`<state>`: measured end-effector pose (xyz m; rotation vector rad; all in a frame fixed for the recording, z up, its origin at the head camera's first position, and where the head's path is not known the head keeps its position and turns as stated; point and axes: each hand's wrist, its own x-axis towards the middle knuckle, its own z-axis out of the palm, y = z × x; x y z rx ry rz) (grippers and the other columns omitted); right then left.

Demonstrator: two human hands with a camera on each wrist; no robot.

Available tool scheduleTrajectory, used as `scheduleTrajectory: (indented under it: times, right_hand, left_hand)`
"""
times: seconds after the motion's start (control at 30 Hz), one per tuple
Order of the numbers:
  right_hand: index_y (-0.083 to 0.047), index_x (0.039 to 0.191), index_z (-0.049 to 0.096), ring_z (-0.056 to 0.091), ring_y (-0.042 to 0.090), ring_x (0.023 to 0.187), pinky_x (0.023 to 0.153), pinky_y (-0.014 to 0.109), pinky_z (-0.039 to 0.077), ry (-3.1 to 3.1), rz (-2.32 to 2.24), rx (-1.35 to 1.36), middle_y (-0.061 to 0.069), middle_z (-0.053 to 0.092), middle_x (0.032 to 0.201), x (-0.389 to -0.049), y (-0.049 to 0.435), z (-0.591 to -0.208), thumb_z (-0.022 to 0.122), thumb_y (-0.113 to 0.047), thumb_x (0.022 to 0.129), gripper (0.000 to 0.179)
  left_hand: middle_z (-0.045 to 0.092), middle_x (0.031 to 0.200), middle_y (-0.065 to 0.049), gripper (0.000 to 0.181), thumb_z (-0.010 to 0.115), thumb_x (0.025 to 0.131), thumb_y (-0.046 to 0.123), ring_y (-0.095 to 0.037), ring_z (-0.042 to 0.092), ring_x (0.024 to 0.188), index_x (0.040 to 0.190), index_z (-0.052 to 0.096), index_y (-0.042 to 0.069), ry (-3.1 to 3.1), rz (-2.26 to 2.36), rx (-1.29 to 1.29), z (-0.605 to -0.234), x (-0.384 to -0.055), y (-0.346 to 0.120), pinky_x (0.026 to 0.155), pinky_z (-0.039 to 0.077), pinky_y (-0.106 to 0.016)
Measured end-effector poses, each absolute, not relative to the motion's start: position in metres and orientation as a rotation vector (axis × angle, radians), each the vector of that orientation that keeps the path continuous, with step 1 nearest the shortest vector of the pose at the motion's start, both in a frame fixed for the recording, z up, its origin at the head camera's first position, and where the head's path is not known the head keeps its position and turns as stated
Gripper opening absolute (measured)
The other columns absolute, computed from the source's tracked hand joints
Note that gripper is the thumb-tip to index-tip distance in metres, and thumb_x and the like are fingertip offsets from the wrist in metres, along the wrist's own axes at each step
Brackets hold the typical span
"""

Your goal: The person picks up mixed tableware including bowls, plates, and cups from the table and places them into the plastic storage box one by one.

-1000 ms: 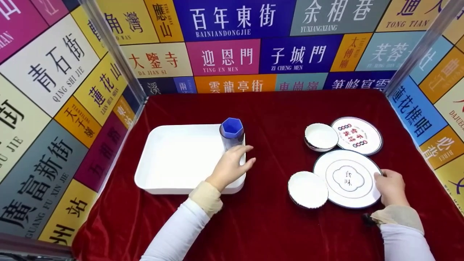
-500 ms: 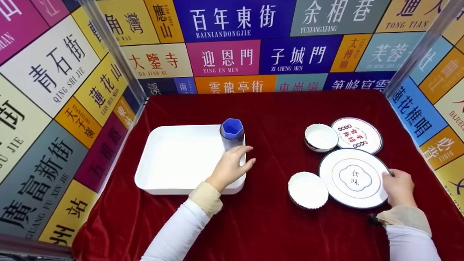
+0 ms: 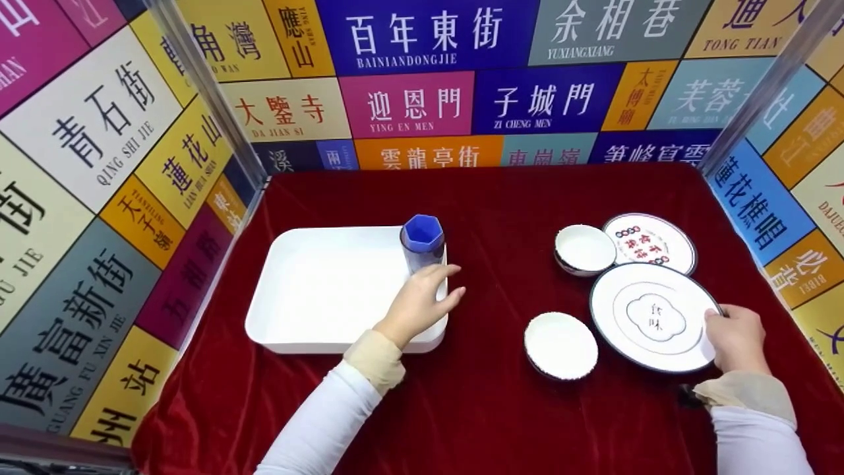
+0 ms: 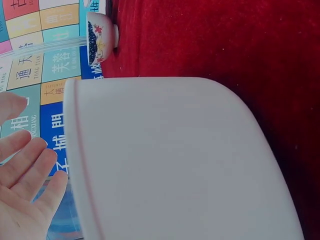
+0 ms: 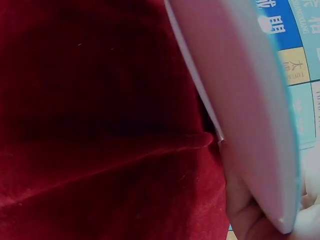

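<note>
My right hand (image 3: 738, 340) grips the right rim of a white plate (image 3: 620, 323) with a dark blue edge and a flower-shaped outline. In the right wrist view the plate (image 5: 250, 100) stands tilted, its fingers (image 5: 240, 200) beneath the rim. The plate's far edge overlaps a smaller plate (image 3: 649, 241) with red characters. My left hand (image 3: 415, 303) hovers over the right side of a white tray (image 3: 260, 290), fingers loosely spread and holding nothing. Just beyond it stands a blue tumbler (image 3: 422, 234) with a hexagonal mouth; its base is hidden.
One white bowl (image 3: 560, 346) sits left of the gripped plate. Another bowl (image 3: 583, 247) stands farther back, touching or overlapping the smaller plate's left edge. Red velvet cloth (image 3: 488, 396) covers the table. Panels with printed characters (image 3: 402, 105) wall in the back and sides.
My right hand has moved the blue-edged plate to the right and slightly away from me, off the near bowl's side, and it tilts more. My left hand has not moved.
</note>
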<state>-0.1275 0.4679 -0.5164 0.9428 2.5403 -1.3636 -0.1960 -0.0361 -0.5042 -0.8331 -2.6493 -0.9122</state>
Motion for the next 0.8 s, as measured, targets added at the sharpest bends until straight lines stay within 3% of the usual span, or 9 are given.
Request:
scheduleTrajectory:
  times: [0.13, 0.6, 0.8]
  right_hand:
    - [0.008, 0.152, 0.033, 0.053, 0.000, 0.073, 0.064, 0.020, 0.057, 2.517, -1.384, 0.932, 0.032, 0.041, 0.145, -0.130, 0.465, -0.508, 0.037, -0.021, 0.106, 0.055]
    - [0.006, 0.154, 0.030, 0.056, 0.004, 0.075, 0.064, 0.023, 0.057, 2.552, -1.365, 0.843, 0.031, 0.043, 0.143, -0.139, 0.443, -0.490, 0.035, -0.024, 0.107, 0.056]
    - [0.008, 0.151, 0.036, 0.058, 0.003, 0.070, 0.061, 0.025, 0.058, 2.576, -1.409, 0.797, 0.029, 0.049, 0.133, -0.141, 0.432, -0.488, 0.036, -0.022, 0.107, 0.054]
  left_hand:
    - [0.069, 0.128, -0.009, 0.041, 0.065, 0.098, 0.031, -0.025, 0.064, 0.123, 0.131, 0.065, 0.006, -2.660, -0.915, -0.830, -0.505, -0.196, -0.036, 0.109, 0.049, -0.035]
    - [0.069, 0.128, -0.010, 0.041, 0.065, 0.098, 0.030, -0.025, 0.063, 0.123, 0.132, 0.065, 0.006, -2.657, -0.927, -0.831, -0.504, -0.196, -0.036, 0.110, 0.049, -0.035]
    - [0.069, 0.128, -0.009, 0.041, 0.064, 0.099, 0.030, -0.023, 0.064, 0.123, 0.132, 0.063, 0.006, -2.658, -0.933, -0.829, -0.506, -0.196, -0.035, 0.109, 0.050, -0.034]
